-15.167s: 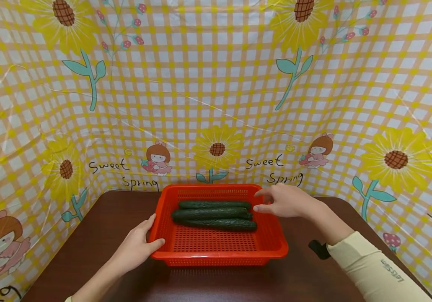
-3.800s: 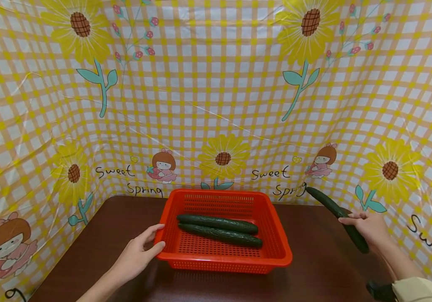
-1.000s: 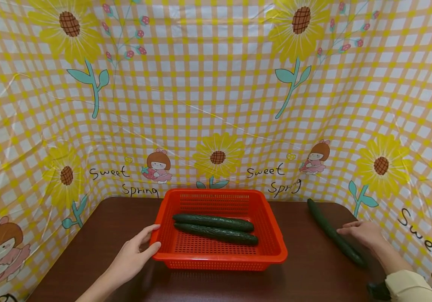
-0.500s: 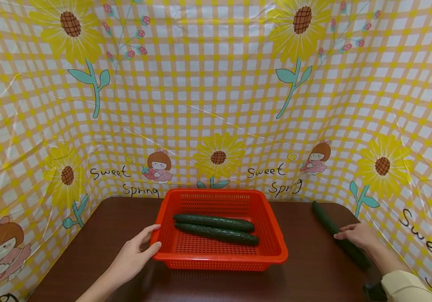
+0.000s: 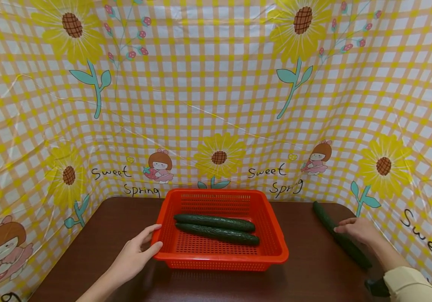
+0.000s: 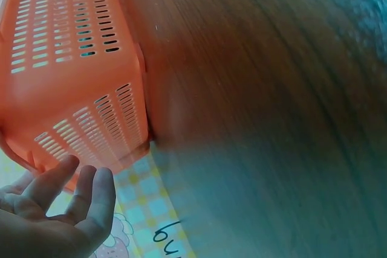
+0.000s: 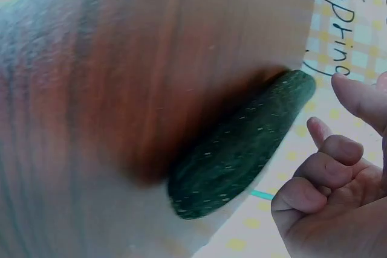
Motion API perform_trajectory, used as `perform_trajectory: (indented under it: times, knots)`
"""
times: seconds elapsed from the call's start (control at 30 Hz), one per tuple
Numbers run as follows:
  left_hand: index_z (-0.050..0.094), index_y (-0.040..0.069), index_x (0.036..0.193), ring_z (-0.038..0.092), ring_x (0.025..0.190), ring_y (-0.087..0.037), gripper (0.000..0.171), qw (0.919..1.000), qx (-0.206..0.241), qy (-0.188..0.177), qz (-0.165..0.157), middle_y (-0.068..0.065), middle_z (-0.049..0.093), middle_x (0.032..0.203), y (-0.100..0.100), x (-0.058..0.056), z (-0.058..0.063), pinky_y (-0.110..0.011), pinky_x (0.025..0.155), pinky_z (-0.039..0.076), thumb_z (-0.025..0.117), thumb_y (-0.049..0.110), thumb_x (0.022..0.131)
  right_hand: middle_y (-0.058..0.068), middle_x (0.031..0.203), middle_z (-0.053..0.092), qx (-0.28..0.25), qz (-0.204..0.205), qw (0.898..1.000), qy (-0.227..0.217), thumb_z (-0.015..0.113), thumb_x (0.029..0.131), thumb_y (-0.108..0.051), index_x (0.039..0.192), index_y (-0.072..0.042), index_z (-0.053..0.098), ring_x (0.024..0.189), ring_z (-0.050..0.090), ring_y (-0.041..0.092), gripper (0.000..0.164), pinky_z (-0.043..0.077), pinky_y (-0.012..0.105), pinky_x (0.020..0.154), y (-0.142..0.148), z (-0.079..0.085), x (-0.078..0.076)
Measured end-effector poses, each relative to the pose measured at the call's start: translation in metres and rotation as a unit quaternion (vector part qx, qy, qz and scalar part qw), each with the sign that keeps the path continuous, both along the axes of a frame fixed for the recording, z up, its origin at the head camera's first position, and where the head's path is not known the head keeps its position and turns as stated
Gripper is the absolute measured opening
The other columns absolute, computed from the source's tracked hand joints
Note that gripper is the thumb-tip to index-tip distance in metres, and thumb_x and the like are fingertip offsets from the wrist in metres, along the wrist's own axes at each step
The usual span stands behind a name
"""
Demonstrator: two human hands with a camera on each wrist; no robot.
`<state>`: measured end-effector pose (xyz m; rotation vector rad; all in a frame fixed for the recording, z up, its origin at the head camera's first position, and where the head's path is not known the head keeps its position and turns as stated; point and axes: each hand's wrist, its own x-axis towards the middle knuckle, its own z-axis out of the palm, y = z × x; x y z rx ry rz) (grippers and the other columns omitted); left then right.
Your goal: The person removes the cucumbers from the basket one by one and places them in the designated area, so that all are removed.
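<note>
We rest our left hand (image 5: 130,253), fingers relaxed and spread, against the red basket (image 5: 219,256) at bottom centre; inside lie 2 cucumbers (image 5: 217,233). At lower right, our right hand (image 5: 359,231), fingers loosely bent and free, hangs just above a 3rd cucumber (image 5: 345,244) on the tabletop (image 5: 306,256).

Room to pass front to back along the surface (image 5: 300,247) between the red basket (image 5: 223,257) and the lone cucumber (image 5: 323,216); patterned cloth (image 5: 216,100) walls off the back and both sides. Basket is reachable from above, bare mesh in front of the two cucumbers (image 5: 216,222) lying crosswise. Blockers: left hand (image 5: 133,255), fingers at the left rim, and right hand (image 5: 360,231) over the middle of the lone cucumber, ends uncovered.
</note>
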<state>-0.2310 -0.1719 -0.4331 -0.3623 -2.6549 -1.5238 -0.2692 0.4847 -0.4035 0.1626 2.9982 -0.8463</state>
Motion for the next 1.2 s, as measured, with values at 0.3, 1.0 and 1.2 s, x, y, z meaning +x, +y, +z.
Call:
perform_trajectory:
  times: [0.3,1.0,1.2]
  knots:
    - [0.056,0.028,0.140,0.063,0.121,-0.028,0.051,1.0000,-0.003,0.004,0.000,-0.009,0.068,0.128,0.000,-0.001,-0.001,-0.041,0.087,0.051,0.072,0.040,0.093,0.038,0.126,0.059,0.021,0.028,0.999,0.001,0.065,0.096,-0.040,0.124,0.010,0.064,0.111,0.057,0.055,0.057,0.051,0.054,0.084,-0.016,0.022,-0.006]
    - [0.053,0.017,0.142,0.060,0.112,-0.024,0.049,0.9961,0.049,0.014,-0.072,-0.010,0.070,0.115,-0.008,-0.004,-0.004,-0.033,0.088,0.047,0.069,0.024,0.096,0.024,0.123,0.067,-0.005,0.049,0.999,0.023,0.070,0.093,-0.040,0.112,-0.003,0.075,0.117,0.056,0.049,0.042,0.047,0.055,0.092,-0.086,0.056,-0.021]
    - [0.053,0.017,0.142,0.060,0.111,-0.020,0.049,0.9958,0.051,0.014,-0.074,-0.010,0.069,0.117,-0.009,-0.005,-0.006,-0.034,0.089,0.046,0.069,0.024,0.097,0.026,0.126,0.064,-0.032,0.058,0.998,0.007,0.070,0.093,-0.041,0.118,-0.002,0.072,0.105,0.059,0.042,0.046,0.049,0.048,0.084,-0.107,0.068,-0.024]
